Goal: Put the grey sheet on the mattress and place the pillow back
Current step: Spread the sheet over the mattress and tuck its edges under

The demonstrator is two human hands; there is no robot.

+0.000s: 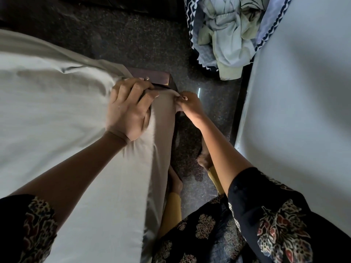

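Closest to the camera are the person's dark flower-printed sleeves [266,215] and the same printed cloth over the lap, with yellow trouser legs [171,211] and two bare feet [204,158] on the floor just beside the bed. The grey sheet [57,95] lies spread over the bed on the left and hangs down its side; the mattress under it is covered, so only its shape shows. Both forearms reach forward to the bed's corner. The left hand [129,109] rests on top there, its fingers curled over the sheet-covered corner and clasping the cloth. The right hand [187,104], lower and just beside it, pinches the sheet's edge between thumb and fingertips at the corner. A dark wooden bed frame [157,77] pokes out just beyond the left fingers. Past it is dark speckled floor [142,44]. A pale padded surface [303,111] fills the right side, and at its far end sits a heap of crumpled light cloth [228,31] on blue-and-white patterned fabric.
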